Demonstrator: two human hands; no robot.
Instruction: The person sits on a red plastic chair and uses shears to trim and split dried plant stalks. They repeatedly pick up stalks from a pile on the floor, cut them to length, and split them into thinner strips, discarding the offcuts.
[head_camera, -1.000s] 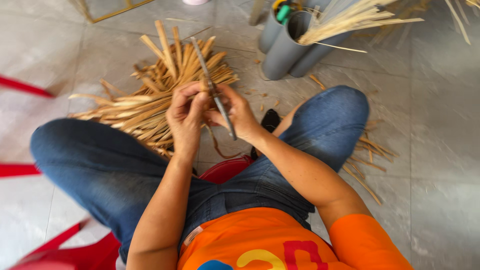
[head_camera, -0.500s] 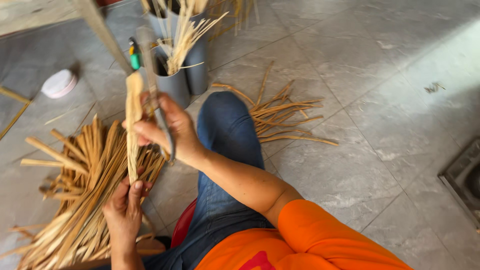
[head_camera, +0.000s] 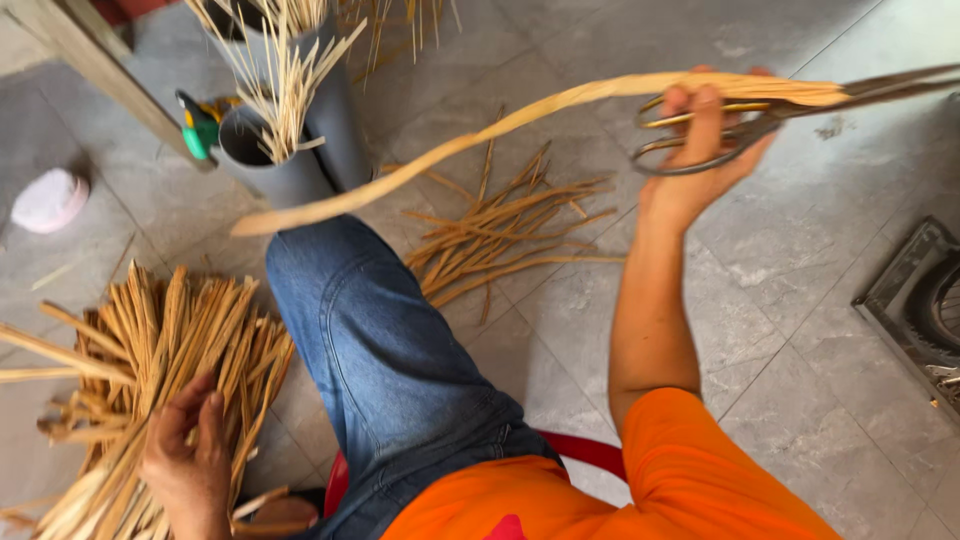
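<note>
My right hand (head_camera: 700, 150) is raised out to the right, shut on metal scissors (head_camera: 790, 115) and on one end of a long bent bamboo strip (head_camera: 480, 135) that arcs left over my knee. My left hand (head_camera: 190, 450) reaches down at the lower left, fingers resting on a big pile of bamboo strips (head_camera: 160, 380) on the floor; it grips nothing that I can see. My leg in blue jeans (head_camera: 390, 370) lies between the two hands.
A second, smaller pile of strips (head_camera: 510, 230) lies on the grey tiles beyond my knee. Grey pipe tubes (head_camera: 290, 160) holding thin slivers stand at the top left, with a green tool (head_camera: 200, 125) and a white lid (head_camera: 50, 200) nearby. A floor drain (head_camera: 915, 300) is at the right.
My right hand swung far to the right, carrying the scissors and the strip with it. My left hand let go of the strip and dropped onto the pile at the left.
</note>
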